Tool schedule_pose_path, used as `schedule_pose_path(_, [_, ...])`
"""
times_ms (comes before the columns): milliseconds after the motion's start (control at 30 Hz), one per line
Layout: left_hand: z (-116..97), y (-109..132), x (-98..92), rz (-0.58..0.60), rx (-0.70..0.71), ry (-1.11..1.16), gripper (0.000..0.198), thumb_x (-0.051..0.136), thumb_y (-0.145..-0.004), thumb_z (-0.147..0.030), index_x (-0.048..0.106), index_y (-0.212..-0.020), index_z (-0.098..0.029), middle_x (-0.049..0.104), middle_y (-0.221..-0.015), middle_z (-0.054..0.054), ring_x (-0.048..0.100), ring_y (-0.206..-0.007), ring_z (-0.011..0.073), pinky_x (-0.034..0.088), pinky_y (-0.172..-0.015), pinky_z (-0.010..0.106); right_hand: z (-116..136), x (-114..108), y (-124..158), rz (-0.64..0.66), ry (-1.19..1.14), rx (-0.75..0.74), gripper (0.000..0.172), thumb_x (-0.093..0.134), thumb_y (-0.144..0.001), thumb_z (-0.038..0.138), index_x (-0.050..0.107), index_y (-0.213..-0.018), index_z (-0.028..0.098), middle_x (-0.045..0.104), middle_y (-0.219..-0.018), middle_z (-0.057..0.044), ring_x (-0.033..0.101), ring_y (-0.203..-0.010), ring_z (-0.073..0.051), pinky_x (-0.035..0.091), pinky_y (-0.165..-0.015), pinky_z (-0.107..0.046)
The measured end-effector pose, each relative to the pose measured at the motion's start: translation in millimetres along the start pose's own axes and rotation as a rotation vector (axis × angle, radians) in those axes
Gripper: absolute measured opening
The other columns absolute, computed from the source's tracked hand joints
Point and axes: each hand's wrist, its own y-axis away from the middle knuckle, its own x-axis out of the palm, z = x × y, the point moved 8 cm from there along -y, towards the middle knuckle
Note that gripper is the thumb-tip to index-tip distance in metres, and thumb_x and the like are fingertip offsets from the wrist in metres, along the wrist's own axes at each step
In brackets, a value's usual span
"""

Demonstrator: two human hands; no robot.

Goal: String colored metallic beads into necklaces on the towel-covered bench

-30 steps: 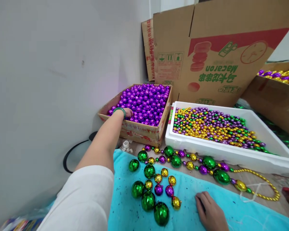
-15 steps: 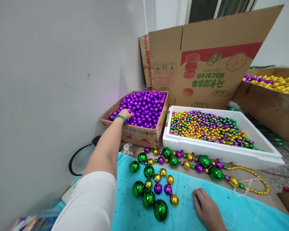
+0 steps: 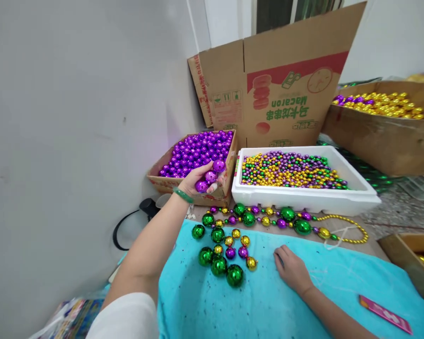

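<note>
My left hand (image 3: 199, 181), with a green bangle at the wrist, is lifted in front of the cardboard box of purple beads (image 3: 198, 151) and is closed on a few purple beads (image 3: 210, 176). My right hand (image 3: 292, 269) rests palm down on the turquoise cloth (image 3: 268, 301), fingers curled, and I cannot see anything in it. Left of that hand lies a cluster of loose green, gold and purple beads (image 3: 226, 256). A strung bead necklace (image 3: 286, 221) stretches along the cloth's far edge.
A white foam tray (image 3: 304, 197) holds mixed small beads. Behind it stands a flattened Macaron carton (image 3: 279, 89). A cardboard box of gold beads (image 3: 381, 122) sits at right. A pink card (image 3: 385, 314) lies on the cloth. The grey wall (image 3: 74, 117) is at left.
My left hand has come up out of the purple bead box with a few purple beads in it. The view has shifted right and back. My right hand has stayed on the cloth.
</note>
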Motion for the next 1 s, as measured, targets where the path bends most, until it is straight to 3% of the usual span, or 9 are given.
schedule_pose_path(100, [13, 19, 35.4, 0.016, 0.008, -0.077, 0.045, 0.056, -0.082, -0.051, 0.058, -0.101, -0.011, 0.065, -0.073, 0.006, 0.052, -0.041, 0.0091, 0.036, -0.034, 0.018, 1, -1, -2, 0.053, 0.021, 0.036, 0.025, 0.040, -0.095, 0.023, 0.062, -0.084, 0.017, 0.061, -0.082, -0.006, 0.061, -0.074, -0.017, 0.044, -0.068, -0.028])
schedule_pose_path(200, [44, 27, 62.6, -0.012, -0.005, -0.393, 0.045, 0.060, -0.079, -0.048, 0.058, -0.108, -0.014, 0.066, -0.082, 0.005, 0.056, -0.051, 0.0099, 0.043, -0.045, 0.021, 3, -5, -3, 0.164, 0.056, 0.102, 0.026, 0.040, -0.095, 0.023, 0.063, -0.085, 0.017, 0.062, -0.086, -0.008, 0.060, -0.077, -0.018, 0.041, -0.068, -0.028])
schedule_pose_path(333, [121, 18, 99.9, 0.086, -0.002, -1.226, 0.038, 0.063, -0.078, -0.040, 0.063, -0.108, -0.016, 0.068, -0.100, 0.008, 0.063, -0.087, 0.0203, 0.049, -0.078, 0.031, 1, -2, -6, 0.277, 0.062, 0.159, 0.026, 0.038, -0.096, 0.026, 0.062, -0.095, 0.016, 0.062, -0.096, -0.010, 0.058, -0.088, -0.019, 0.039, -0.071, -0.028])
schedule_pose_path(400, [165, 15, 116.9, 0.193, 0.008, -1.549, 0.032, 0.059, -0.081, -0.036, 0.064, -0.106, -0.017, 0.067, -0.101, 0.009, 0.062, -0.095, 0.0236, 0.047, -0.083, 0.033, 0, 1, -6, 0.304, 0.059, 0.170, 0.026, 0.038, -0.096, 0.026, 0.062, -0.096, 0.016, 0.061, -0.098, -0.010, 0.057, -0.089, -0.020, 0.038, -0.071, -0.028])
schedule_pose_path(567, [227, 8, 130.5, 0.360, 0.034, -1.874, 0.026, 0.052, -0.085, -0.028, 0.063, -0.106, -0.015, 0.063, -0.100, 0.012, 0.058, -0.099, 0.0254, 0.045, -0.080, 0.033, 0, 1, -5, 0.314, 0.043, 0.179, 0.026, 0.037, -0.096, 0.026, 0.061, -0.098, 0.016, 0.060, -0.100, -0.010, 0.056, -0.091, -0.020, 0.038, -0.072, -0.028])
schedule_pose_path(700, [230, 3, 126.9, 0.362, 0.038, -1.844, 0.032, 0.060, -0.082, -0.031, 0.062, -0.111, -0.016, 0.060, -0.103, 0.013, 0.053, -0.104, 0.0280, 0.043, -0.083, 0.036, 1, 0, -5, 0.315, 0.041, 0.177, 0.026, 0.037, -0.096, 0.027, 0.061, -0.098, 0.017, 0.060, -0.101, -0.009, 0.056, -0.092, -0.020, 0.038, -0.072, -0.028])
schedule_pose_path(800, [209, 10, 125.4, 0.240, 0.073, -1.780, 0.053, 0.068, -0.077, -0.040, 0.057, -0.123, -0.017, 0.058, -0.113, 0.015, 0.050, -0.110, 0.0316, 0.040, -0.092, 0.042, 1, -1, -5, 0.328, 0.026, 0.183, 0.027, 0.036, -0.097, 0.028, 0.060, -0.101, 0.016, 0.059, -0.103, -0.009, 0.055, -0.094, -0.021, 0.038, -0.073, -0.028])
schedule_pose_path(900, [180, 38, 127.3, 0.020, 0.161, -1.723, 0.054, 0.062, -0.082, -0.041, 0.051, -0.130, -0.018, 0.054, -0.122, 0.015, 0.047, -0.115, 0.0316, 0.038, -0.097, 0.045, 1, -2, -4, 0.370, -0.012, 0.201, 0.030, 0.034, -0.098, 0.027, 0.060, -0.105, 0.015, 0.058, -0.105, -0.011, 0.054, -0.096, -0.022, 0.039, -0.076, -0.029])
schedule_pose_path(1000, [179, 85, 136.6, -0.134, 0.222, -1.605, 0.038, 0.050, -0.091, -0.034, 0.056, -0.124, -0.016, 0.058, -0.116, 0.014, 0.050, -0.110, 0.0283, 0.041, -0.096, 0.044, 1, -3, -3, 0.418, -0.033, 0.204, 0.033, 0.032, -0.098, 0.026, 0.059, -0.113, 0.014, 0.057, -0.107, -0.012, 0.053, -0.098, -0.022, 0.040, -0.079, -0.029])
